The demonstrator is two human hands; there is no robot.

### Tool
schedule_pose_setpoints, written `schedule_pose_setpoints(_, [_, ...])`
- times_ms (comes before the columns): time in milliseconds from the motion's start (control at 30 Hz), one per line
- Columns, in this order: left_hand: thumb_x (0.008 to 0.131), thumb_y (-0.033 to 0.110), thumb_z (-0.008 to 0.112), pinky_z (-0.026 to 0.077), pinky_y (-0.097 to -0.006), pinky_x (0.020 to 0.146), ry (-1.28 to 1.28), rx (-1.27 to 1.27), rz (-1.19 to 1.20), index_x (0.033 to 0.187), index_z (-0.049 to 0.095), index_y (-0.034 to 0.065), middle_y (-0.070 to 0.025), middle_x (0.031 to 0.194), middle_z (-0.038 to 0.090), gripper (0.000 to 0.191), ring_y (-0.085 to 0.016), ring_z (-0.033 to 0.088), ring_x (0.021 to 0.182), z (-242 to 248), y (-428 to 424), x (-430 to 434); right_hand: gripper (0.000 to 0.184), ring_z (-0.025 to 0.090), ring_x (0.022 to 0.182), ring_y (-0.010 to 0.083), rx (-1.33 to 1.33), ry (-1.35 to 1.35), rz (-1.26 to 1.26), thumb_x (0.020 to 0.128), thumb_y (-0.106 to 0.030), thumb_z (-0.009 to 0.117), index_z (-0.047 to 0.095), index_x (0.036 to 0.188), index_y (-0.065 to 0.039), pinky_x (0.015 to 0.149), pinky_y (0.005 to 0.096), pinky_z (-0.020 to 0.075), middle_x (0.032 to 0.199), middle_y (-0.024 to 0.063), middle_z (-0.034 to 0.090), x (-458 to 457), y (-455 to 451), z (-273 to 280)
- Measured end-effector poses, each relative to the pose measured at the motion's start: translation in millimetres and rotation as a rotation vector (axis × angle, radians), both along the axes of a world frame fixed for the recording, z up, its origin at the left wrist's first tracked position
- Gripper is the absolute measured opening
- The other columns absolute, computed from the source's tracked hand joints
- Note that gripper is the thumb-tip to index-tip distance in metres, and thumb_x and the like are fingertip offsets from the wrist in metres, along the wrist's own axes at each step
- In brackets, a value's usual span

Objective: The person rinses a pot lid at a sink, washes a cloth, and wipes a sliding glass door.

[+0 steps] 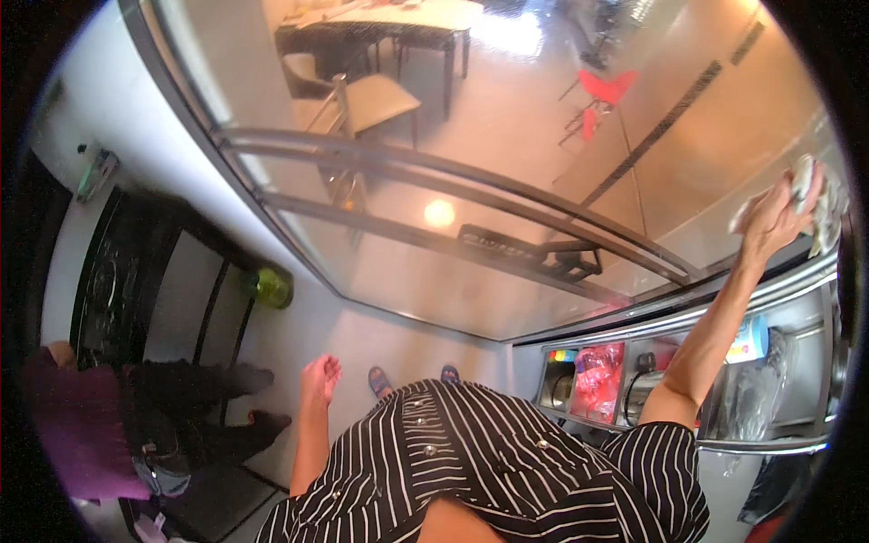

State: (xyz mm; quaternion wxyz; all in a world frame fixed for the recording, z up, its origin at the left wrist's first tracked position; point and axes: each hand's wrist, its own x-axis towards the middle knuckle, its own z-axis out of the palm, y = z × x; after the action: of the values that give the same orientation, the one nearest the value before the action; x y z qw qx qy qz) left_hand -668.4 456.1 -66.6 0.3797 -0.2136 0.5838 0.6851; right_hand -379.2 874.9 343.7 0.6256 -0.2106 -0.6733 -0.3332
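Note:
My right hand is stretched out to the far right, holding a crumpled pale cloth against the lower right part of a large glass panel. Metal bars run across the glass. My left hand hangs at my left side, away from the glass, with its fingers loosely curled and nothing seen in it.
Right of me, a metal-framed shelf holds a red plastic bag, metal containers and a clear plastic bag. At left are a green round object, dark furniture and a purple cloth. Through the glass show a table and chairs.

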Motion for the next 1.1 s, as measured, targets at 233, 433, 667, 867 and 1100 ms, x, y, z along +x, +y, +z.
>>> schedule_pose_setpoints(233, [0.076, 0.015, 0.054, 0.045, -0.0293, 0.061, -0.011, 0.06, 0.07, 0.082, 0.053, 0.0034, -0.0067, 0.074, 0.056, 0.014, -0.017, 0.054, 0.067, -0.9, -10.7, 13.1, 0.049, 0.043, 0.099, 0.0268, -0.12, -1.082, -0.897, 0.082, -0.025, 0.046, 0.032, 0.121, 0.0, 0.082, 0.0386, 0.0331, 0.118, 0.0164, 0.042, -60.4, -11.2, -226.3])
schedule_pose_setpoints(433, [0.075, 0.016, 0.055, 0.045, -0.0278, 0.059, -0.071, -0.021, 0.25, 0.082, 0.053, 0.0048, -0.0057, 0.073, 0.056, 0.013, -0.015, 0.054, 0.066, -9.0, -49.9, 29.3, 0.034, 0.046, 0.092, 0.0293, -0.274, -0.359, 0.24, 0.074, -0.01, 0.055, 0.051, 0.106, 0.001, 0.078, 0.0382, 0.0332, 0.097, 0.0132, 0.05, -127.0, -67.9, -197.6])
schedule_pose_setpoints(667, [0.074, 0.015, 0.057, 0.045, -0.0269, 0.057, -0.129, 0.023, 0.351, 0.079, 0.053, 0.0051, -0.0055, 0.07, 0.056, 0.012, -0.014, 0.054, 0.063, -28.3, -71.3, 53.4, 0.042, 0.042, 0.096, 0.0317, -0.158, -0.657, 0.034, 0.074, -0.02, 0.051, 0.048, 0.11, 0.0, 0.082, 0.0405, 0.0305, 0.108, 0.0151, 0.045, -144.4, -78.1, -200.3])
schedule_pose_setpoints(867, [0.074, 0.015, 0.057, 0.045, -0.0267, 0.056, -0.127, 0.026, 0.359, 0.08, 0.053, 0.0048, -0.0053, 0.07, 0.056, 0.012, -0.014, 0.054, 0.063, -24.1, -67.2, 53.5, 0.036, 0.047, 0.095, 0.0292, -0.229, -0.613, 0.35, 0.067, -0.018, 0.058, 0.052, 0.099, -0.002, 0.081, 0.0372, 0.0387, 0.104, 0.0157, 0.046, -172.1, -88.8, -205.0])
schedule_pose_setpoints(1100, [0.075, 0.015, 0.057, 0.045, -0.0266, 0.058, -0.124, -0.016, 0.355, 0.081, 0.053, 0.0045, -0.0054, 0.072, 0.056, 0.012, -0.015, 0.054, 0.064, -19.3, -68.1, 59.1, 0.031, 0.052, 0.078, 0.0289, -0.214, -0.884, 0.385, 0.064, -0.014, 0.055, 0.058, 0.094, -0.008, 0.072, 0.0396, 0.0413, 0.095, 0.0127, 0.05, -193.6, -89.2, -217.0])
